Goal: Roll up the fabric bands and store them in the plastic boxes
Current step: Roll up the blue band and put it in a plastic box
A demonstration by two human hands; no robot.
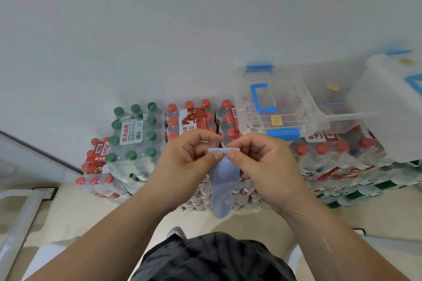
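Your left hand (189,157) and right hand (258,162) are raised side by side in front of you, almost touching at the thumbs. Between them you hold the soft pale-blue fabric band (222,180) by its upper end. The left fingers (215,156) are curled in and pinch that end from the left; the right fingers (233,155) are curled the same way and pinch it from the right. The top edge of the band is folded over into a narrow strip between your thumbs. The rest of it hangs straight down, loose and unrolled, ending in a rounded tip above your dark patterned clothing (212,258).

Beyond your hands, shrink-wrapped packs of red-capped water bottles (191,121) are stacked on the floor against the white wall (159,29), with a green-capped pack (134,132) to their left. On top of the red-capped packs sits the clear plastic box with a blue handle and blue latches (290,100), its lid on, just behind your right hand. A second, cloudier plastic box (383,109) is at the right edge, tilted and partly out of view. The band is well apart from both boxes.
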